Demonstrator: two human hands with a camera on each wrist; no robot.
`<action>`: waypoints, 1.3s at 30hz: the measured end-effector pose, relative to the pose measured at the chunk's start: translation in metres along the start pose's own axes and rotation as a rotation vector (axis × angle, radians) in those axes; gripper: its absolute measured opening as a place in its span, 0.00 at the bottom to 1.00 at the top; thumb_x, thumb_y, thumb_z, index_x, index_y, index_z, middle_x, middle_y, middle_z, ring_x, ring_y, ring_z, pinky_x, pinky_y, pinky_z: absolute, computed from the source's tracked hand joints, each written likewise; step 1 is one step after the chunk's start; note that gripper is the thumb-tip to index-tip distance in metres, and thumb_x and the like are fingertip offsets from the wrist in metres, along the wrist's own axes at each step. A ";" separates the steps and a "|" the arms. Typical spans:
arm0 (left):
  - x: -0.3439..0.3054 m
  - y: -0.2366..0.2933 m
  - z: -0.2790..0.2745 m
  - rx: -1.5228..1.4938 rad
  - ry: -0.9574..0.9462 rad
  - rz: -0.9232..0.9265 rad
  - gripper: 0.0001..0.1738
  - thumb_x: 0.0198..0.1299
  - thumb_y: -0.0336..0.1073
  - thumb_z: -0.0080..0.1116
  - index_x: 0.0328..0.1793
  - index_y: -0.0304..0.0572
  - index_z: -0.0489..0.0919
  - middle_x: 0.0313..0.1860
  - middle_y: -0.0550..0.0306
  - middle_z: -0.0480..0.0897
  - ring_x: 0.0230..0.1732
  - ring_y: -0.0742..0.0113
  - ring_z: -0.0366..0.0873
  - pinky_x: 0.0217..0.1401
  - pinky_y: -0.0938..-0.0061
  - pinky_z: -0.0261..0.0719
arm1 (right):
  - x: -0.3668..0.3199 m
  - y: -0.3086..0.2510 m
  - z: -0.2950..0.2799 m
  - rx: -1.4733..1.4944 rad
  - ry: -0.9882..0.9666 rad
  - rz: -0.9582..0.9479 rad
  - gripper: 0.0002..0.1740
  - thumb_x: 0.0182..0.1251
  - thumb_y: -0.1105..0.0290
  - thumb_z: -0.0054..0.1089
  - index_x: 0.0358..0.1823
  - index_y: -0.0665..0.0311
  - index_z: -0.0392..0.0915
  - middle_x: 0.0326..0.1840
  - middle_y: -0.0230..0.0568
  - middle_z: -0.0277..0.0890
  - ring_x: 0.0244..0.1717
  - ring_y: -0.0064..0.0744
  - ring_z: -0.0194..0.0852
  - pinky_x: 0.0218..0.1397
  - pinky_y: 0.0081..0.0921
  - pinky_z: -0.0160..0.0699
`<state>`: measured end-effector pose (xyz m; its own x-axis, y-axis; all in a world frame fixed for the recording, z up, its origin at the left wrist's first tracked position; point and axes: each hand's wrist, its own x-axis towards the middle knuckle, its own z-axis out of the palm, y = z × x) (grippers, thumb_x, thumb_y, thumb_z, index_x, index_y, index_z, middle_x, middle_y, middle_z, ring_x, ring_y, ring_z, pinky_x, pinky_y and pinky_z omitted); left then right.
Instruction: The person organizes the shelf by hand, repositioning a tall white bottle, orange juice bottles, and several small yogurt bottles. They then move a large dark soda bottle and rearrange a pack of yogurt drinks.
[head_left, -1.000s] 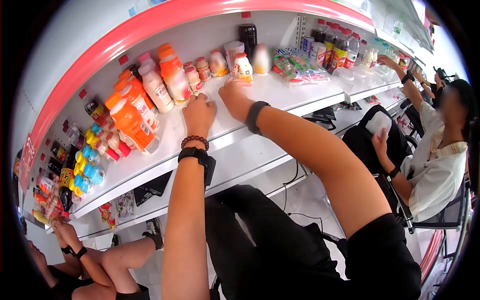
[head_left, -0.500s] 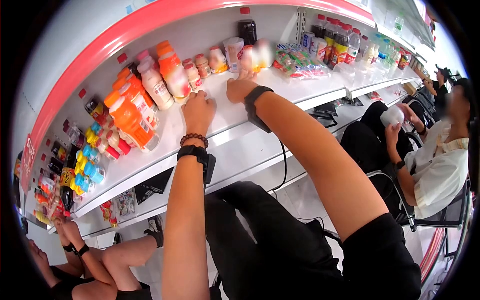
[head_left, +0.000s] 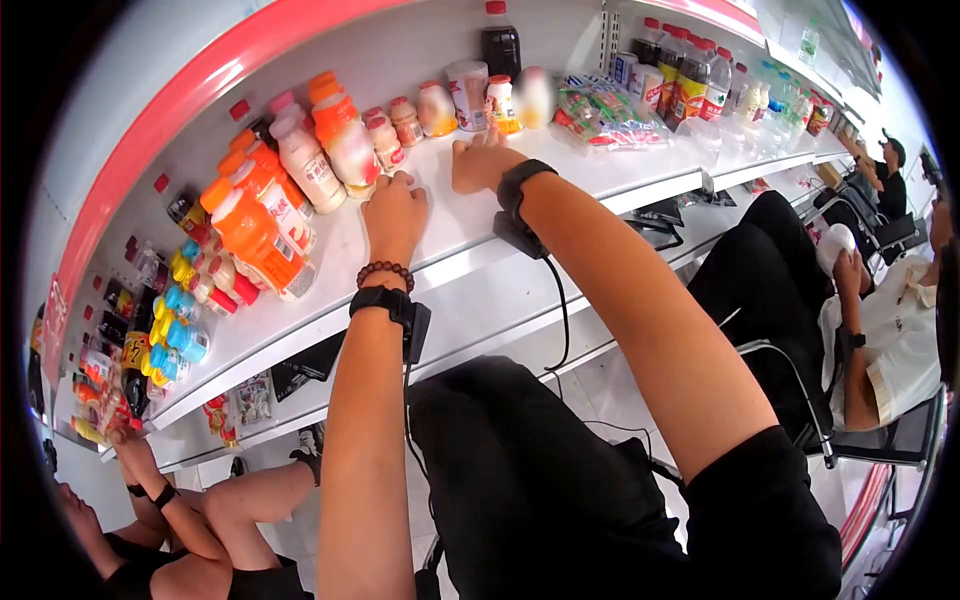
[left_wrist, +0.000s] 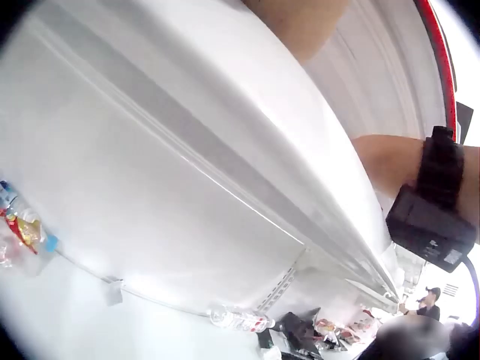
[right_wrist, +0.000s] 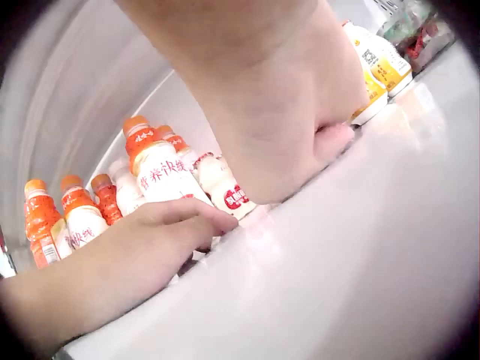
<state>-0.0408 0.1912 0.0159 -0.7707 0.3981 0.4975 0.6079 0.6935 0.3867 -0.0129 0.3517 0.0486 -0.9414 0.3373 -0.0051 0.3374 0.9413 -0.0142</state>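
On the white shelf, my right hand rests with its fingertips right at the base of a small bottle with a red cap and orange-and-white label. This bottle stands upright between a pale canister and a rounded white bottle. My left hand lies on the shelf with its fingers loosely bent, holding nothing, just in front of a small yogurt drink bottle. In the right wrist view, the right hand hides most of its own fingers, and the left hand lies beyond it.
Large orange-capped milk drink bottles stand left of my left hand. Farther left are small blue-capped bottles. A dark cola bottle is at the back. Bagged snacks lie at right. A seated person is on my right.
The small red-capped bottle has moved back and slightly right, beside the rounded white bottle. My right hand's fingers have come away from it. The left hand has hardly moved.
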 end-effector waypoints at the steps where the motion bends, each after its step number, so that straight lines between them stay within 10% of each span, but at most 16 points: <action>1: 0.000 0.000 0.000 0.002 -0.006 -0.005 0.16 0.59 0.38 0.53 0.50 0.43 0.81 0.50 0.49 0.80 0.50 0.50 0.81 0.56 0.53 0.70 | 0.001 0.000 0.001 -0.034 0.016 0.001 0.35 0.66 0.62 0.41 0.74 0.66 0.56 0.79 0.68 0.44 0.81 0.72 0.32 0.78 0.60 0.36; 7: 0.002 0.004 -0.001 0.014 0.003 -0.010 0.15 0.59 0.38 0.54 0.50 0.42 0.81 0.51 0.49 0.80 0.50 0.50 0.81 0.57 0.53 0.70 | -0.003 0.024 -0.001 -0.186 0.470 -0.220 0.31 0.65 0.62 0.53 0.69 0.64 0.63 0.70 0.58 0.56 0.68 0.60 0.62 0.60 0.55 0.71; 12: 0.001 0.006 0.000 0.012 0.004 -0.031 0.15 0.59 0.38 0.54 0.49 0.41 0.80 0.51 0.48 0.79 0.50 0.50 0.81 0.56 0.52 0.70 | 0.016 0.092 -0.057 0.063 0.843 -0.192 0.25 0.59 0.61 0.57 0.58 0.61 0.71 0.57 0.53 0.68 0.56 0.59 0.71 0.50 0.56 0.79; 18: 0.000 0.010 -0.006 0.008 0.015 -0.044 0.15 0.58 0.38 0.54 0.48 0.42 0.80 0.50 0.48 0.80 0.49 0.51 0.81 0.56 0.52 0.70 | 0.050 0.119 -0.067 0.072 0.516 -0.171 0.45 0.58 0.31 0.57 0.71 0.48 0.67 0.69 0.62 0.60 0.65 0.72 0.62 0.66 0.56 0.69; 39: -0.002 0.004 0.005 0.037 0.102 -0.018 0.16 0.57 0.40 0.57 0.47 0.38 0.80 0.49 0.45 0.80 0.48 0.50 0.81 0.55 0.53 0.70 | 0.045 0.112 -0.067 -0.215 0.485 -0.265 0.36 0.70 0.34 0.41 0.52 0.63 0.75 0.38 0.55 0.84 0.41 0.54 0.84 0.47 0.47 0.81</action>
<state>-0.0374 0.1964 0.0125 -0.7568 0.3237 0.5679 0.5854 0.7222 0.3684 -0.0176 0.4734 0.1140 -0.9029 0.0110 0.4296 0.1308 0.9593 0.2502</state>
